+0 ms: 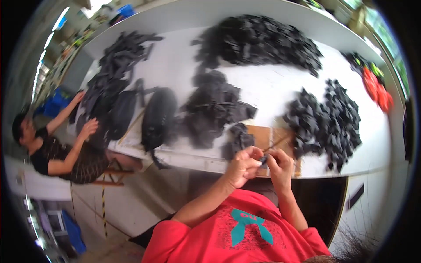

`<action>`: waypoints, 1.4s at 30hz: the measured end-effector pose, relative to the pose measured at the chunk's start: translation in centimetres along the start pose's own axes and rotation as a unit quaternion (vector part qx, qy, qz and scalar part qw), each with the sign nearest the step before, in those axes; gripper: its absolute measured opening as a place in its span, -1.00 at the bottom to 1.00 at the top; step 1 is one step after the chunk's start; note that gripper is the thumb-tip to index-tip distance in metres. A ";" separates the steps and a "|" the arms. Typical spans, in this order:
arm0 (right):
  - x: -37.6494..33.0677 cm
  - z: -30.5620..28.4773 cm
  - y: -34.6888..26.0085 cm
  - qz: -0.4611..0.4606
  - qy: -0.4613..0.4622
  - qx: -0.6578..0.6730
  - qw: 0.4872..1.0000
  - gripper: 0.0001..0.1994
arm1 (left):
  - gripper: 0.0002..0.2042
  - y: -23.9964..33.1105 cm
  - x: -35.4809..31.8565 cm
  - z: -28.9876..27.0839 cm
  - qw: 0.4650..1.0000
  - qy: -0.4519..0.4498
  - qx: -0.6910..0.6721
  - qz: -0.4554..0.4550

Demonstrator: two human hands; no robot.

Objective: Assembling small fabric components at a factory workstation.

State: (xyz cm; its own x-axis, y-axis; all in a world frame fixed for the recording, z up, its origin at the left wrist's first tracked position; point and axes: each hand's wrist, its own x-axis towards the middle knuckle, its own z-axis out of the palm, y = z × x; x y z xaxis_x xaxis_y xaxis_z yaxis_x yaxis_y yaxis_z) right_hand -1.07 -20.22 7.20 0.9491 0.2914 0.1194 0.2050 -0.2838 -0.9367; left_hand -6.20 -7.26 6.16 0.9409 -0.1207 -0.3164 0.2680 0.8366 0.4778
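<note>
A small dark piece [263, 160] is pinched between the fingertips of the left hand [243, 166] and the right hand [280, 165]. The fingers of both hands are curled in and pressed together around it. The piece is held just over the near edge of the white table [272, 83], close to the middle of that edge. A thin stick [276, 143] is seen slanting up from the right hand; whether it is held cannot be told.

Right behind the hands, a flat brown board [267, 136] is laid at the near edge. A small black heap [239, 141] is set on its left side. A tall black pile [326, 122] is heaped to the right of the board, near the right end of the near edge. A middle black pile [212, 109] is heaped to the left of the board. A big wide black pile [263, 41] is spread along the far edge. Some red and green things [377, 85] are placed at the far right corner.

Long black bags [144, 114] are laid over the left end, and they hang past the near edge there. Another person's hands [87, 127] are rested on them.

Bare white room is left between the far pile and the near piles. A blue crate [52, 105] is seen on the floor past the left end.
</note>
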 end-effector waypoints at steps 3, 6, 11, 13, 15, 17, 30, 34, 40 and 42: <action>0.5 -1.8 -0.7 0.255 -0.099 0.370 0.888 -0.91 | -0.85 -0.2 1.0 1.2 0.964 0.074 0.222 0.129; 0.3 -2.9 0.2 0.289 -0.118 0.541 0.781 -0.91 | -0.95 -1.0 1.6 3.1 0.871 0.112 0.396 0.267; 0.6 -4.2 -1.2 0.241 -0.129 0.412 0.869 -0.77 | -0.94 -1.5 1.8 4.2 0.923 0.113 0.303 0.210; 1.3 -4.8 -1.7 0.205 -0.138 0.371 0.895 -0.76 | -0.87 0.4 1.9 4.6 0.993 0.026 0.084 0.075; 2.4 -5.3 -3.1 0.154 -0.151 0.336 0.917 -0.73 | -0.83 1.9 1.8 4.6 0.986 -0.124 -0.103 -0.031; 4.0 -5.4 -5.1 0.078 -0.160 0.330 0.927 -0.73 | -0.84 3.5 2.0 6.1 0.970 -0.188 -0.140 -0.057; 7.1 -5.2 -1.2 0.134 -0.251 0.315 0.906 -0.68 | -0.84 2.1 4.5 2.8 0.978 -0.127 -0.162 -0.036; 6.9 -4.6 -0.1 0.114 -0.268 0.365 0.884 -0.70 | -0.83 1.5 4.6 2.7 0.989 -0.049 -0.134 -0.033; 6.3 -4.5 -0.2 0.102 -0.235 0.300 0.919 -0.69 | -0.81 0.4 3.8 3.2 0.964 0.078 0.188 0.172; 6.2 -4.6 0.0 -0.021 -0.075 0.086 0.993 -0.69 | -0.75 1.4 4.4 5.8 0.858 0.029 0.353 0.371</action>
State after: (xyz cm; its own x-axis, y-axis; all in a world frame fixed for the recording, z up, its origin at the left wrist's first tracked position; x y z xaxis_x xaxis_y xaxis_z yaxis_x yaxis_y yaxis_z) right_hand 5.89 -22.60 9.48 0.8916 0.4362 0.1218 0.1883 -0.1124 -0.9757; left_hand -0.50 -9.70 10.17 0.9003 0.3496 0.2593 -0.3225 0.1357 0.9368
